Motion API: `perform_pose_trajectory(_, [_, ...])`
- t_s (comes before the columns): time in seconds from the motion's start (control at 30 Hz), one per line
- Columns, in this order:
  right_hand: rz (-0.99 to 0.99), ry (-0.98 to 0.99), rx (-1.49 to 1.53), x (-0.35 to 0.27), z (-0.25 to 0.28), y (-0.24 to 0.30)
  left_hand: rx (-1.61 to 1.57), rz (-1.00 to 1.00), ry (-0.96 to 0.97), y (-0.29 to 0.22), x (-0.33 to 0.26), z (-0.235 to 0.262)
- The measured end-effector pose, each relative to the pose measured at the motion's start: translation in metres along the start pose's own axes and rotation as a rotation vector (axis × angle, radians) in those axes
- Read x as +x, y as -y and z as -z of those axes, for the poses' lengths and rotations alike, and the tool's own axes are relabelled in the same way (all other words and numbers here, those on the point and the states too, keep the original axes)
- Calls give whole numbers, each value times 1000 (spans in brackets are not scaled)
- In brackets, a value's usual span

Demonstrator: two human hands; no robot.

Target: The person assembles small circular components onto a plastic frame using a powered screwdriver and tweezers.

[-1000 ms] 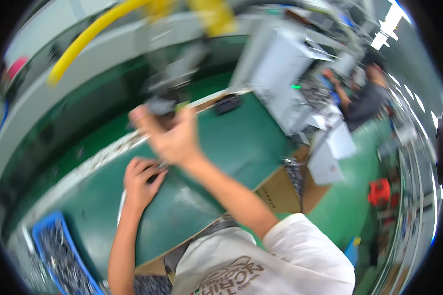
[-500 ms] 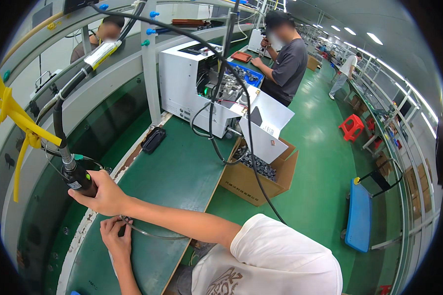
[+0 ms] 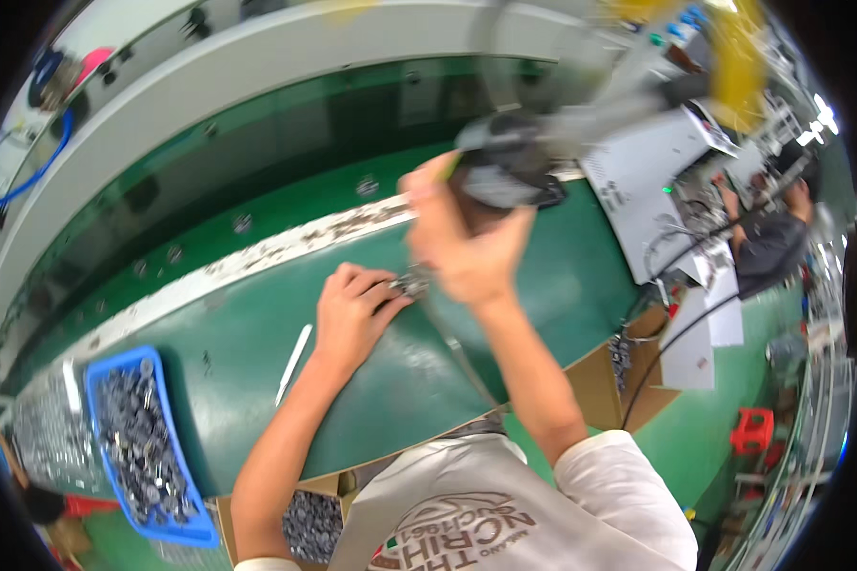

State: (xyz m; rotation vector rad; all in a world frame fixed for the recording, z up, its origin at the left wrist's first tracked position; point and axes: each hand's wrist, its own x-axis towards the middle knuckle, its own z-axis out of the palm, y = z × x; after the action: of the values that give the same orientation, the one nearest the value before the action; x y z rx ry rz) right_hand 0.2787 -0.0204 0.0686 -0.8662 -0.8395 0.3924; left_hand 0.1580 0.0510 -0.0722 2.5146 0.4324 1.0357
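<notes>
My right hand is wrapped round a black cylindrical power screwdriver, blurred by motion, with a blurred cable or hose at its upper end. Below and left of it, my left hand pinches a small metal part just above the green bench top. The tool's tip is hidden behind my right hand, so I cannot tell whether it touches the part. A thin pale cord or tube runs from near the part to the bench's front edge. A white pen-like stick lies left of my left forearm.
At the left, a blue tray holds many small grey parts. Boxes of parts stand below the front edge, one cardboard box to the right. A white machine stands at the bench's right end, a co-worker beyond it.
The view has swung left, bringing the blue tray and white stick into sight. My right hand and the screwdriver now stand close above my left hand, tool tilted and blurred.
</notes>
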Motion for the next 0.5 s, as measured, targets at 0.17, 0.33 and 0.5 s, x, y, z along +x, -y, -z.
perform_pose_trajectory(0.17, [166,170,-96,17,8,38,-36,110,20,3,-10,4])
perform_pose_trajectory(0.33, [133,133,-139,12,1,16,-8,94,46,6,-17,3])
perform_pose_trajectory(0.5, [105,99,-80,10,-6,-7,-52,113,96,9,-17,4])
